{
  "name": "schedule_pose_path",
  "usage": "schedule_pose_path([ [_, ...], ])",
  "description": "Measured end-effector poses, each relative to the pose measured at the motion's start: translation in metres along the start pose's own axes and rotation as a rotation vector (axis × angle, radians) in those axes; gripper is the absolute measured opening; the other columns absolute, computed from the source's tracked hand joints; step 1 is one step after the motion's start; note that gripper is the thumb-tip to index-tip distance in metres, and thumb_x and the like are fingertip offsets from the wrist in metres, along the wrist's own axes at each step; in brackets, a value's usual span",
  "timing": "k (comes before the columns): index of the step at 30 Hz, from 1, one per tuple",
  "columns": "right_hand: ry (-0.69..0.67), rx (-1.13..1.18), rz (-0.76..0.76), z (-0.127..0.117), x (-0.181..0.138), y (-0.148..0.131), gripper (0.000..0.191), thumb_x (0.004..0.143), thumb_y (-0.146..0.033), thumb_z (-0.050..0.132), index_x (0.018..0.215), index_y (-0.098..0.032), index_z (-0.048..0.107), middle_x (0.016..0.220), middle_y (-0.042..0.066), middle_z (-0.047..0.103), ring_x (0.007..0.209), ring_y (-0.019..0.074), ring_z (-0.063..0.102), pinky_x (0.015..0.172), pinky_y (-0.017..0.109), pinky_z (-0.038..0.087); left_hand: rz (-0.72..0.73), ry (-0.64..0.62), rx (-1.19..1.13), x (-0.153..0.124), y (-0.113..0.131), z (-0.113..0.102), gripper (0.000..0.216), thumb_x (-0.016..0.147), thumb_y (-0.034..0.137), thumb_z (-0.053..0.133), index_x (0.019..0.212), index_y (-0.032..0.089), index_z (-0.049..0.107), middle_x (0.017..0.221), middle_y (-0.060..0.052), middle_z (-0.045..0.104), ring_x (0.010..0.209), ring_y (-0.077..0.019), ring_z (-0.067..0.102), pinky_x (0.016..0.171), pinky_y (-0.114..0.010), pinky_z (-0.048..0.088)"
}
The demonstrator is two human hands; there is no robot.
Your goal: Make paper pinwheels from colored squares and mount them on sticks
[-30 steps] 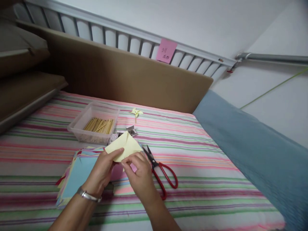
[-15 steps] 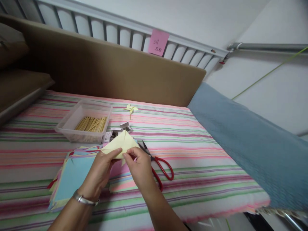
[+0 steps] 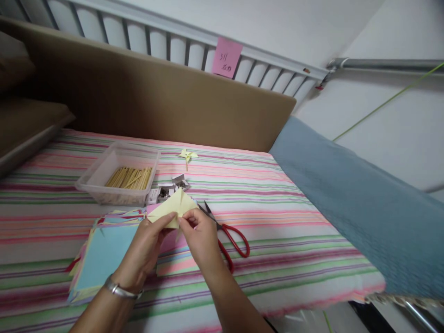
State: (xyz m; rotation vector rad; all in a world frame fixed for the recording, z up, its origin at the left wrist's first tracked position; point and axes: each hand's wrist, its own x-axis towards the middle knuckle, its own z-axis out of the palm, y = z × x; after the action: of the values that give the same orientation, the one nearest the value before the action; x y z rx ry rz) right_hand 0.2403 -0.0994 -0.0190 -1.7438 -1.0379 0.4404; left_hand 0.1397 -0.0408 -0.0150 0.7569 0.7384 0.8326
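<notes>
A folded pale yellow paper (image 3: 173,207) is held up over the striped bedsheet (image 3: 277,217), pinched from both sides. My left hand (image 3: 145,249), with a metal bracelet on the wrist, grips its lower left edge. My right hand (image 3: 201,240) pinches its lower right edge with thumb and forefinger. Beneath my hands lies a stack of coloured paper squares (image 3: 104,254), a light blue sheet on top. Red-handled scissors (image 3: 229,236) lie just right of my right hand, blades pointing away from me.
A clear plastic tub of wooden sticks (image 3: 120,178) stands behind the stack, with small boxes of pins (image 3: 166,189) beside it. A small yellow pinwheel (image 3: 187,155) lies farther back. A brown headboard (image 3: 156,101) and blue cloth (image 3: 347,199) border the bed.
The paper has been folded smaller and lowered a little between my hands. The view has shifted slightly right and down; the other objects have stayed where they were.
</notes>
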Motion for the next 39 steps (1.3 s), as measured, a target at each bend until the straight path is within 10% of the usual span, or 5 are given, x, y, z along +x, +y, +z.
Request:
schedule_pose_path([
  [9,0.003,-0.025,0.009,-0.007,0.003,-0.003,0.010,0.076,-0.029,0.059,0.079,-0.021,0.064,0.068,-0.002,0.063,0.060,0.0136,0.057,0.060,0.025,0.045,-0.011,0.057,0.069,0.000,0.006,0.003,0.036,0.057,0.021,0.076,0.092,0.011,0.072,0.085,-0.010,0.074,0.073,-0.0210,0.066,0.066,-0.028,0.049],
  [13,0.102,-0.044,-0.019,-0.027,0.011,-0.012,0.038,0.069,-0.022,0.065,0.106,-0.023,0.061,0.095,0.005,0.064,0.089,0.0200,0.060,0.080,0.033,0.046,-0.079,0.020,0.142,0.000,0.012,-0.001,0.040,0.057,0.021,0.076,0.095,0.013,0.072,0.087,-0.010,0.074,0.074,-0.0221,0.067,0.063,-0.027,0.049],
  [19,-0.269,0.383,0.230,-0.033,0.015,-0.006,0.071,0.066,-0.017,0.065,0.132,-0.025,0.041,0.081,0.000,0.065,0.067,0.0168,0.063,0.059,0.027,0.050,-0.190,-0.057,0.207,0.000,0.010,-0.003,0.044,0.054,0.021,0.077,0.097,0.012,0.071,0.088,-0.013,0.074,0.078,-0.0270,0.067,0.071,-0.034,0.050],
  [39,-0.144,0.654,0.296,-0.014,0.011,-0.010,0.056,0.065,-0.018,0.063,0.119,-0.019,0.051,0.087,0.002,0.069,0.075,0.0192,0.064,0.065,0.027,0.050,-0.143,-0.001,0.112,0.002,-0.005,0.001,0.027,0.060,0.022,0.075,0.085,0.012,0.073,0.075,-0.008,0.074,0.065,-0.0187,0.066,0.066,-0.027,0.049],
])
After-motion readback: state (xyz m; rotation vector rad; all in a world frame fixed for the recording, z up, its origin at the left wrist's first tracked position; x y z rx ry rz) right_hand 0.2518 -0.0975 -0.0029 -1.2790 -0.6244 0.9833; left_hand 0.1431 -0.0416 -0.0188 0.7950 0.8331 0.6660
